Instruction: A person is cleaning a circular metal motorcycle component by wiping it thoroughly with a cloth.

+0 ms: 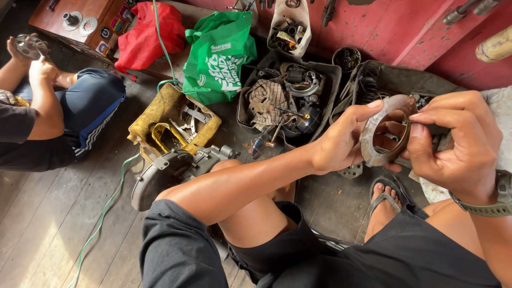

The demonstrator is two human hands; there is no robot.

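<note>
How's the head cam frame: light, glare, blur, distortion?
Head view: soft daylight, a bright washed-out patch on the floor planks at lower left; the metal ring, left hand and right hand are sharp; wide-angle bend at the edges; the dark trays of parts sit in shadow.

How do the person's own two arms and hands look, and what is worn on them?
Both arms are bare, with no sleeves and no gloves. The left hand wears nothing that shows. By the right hand, the wrist carries an olive-green wristwatch with a ribbed strap. No rings or markings show on either hand.
</note>
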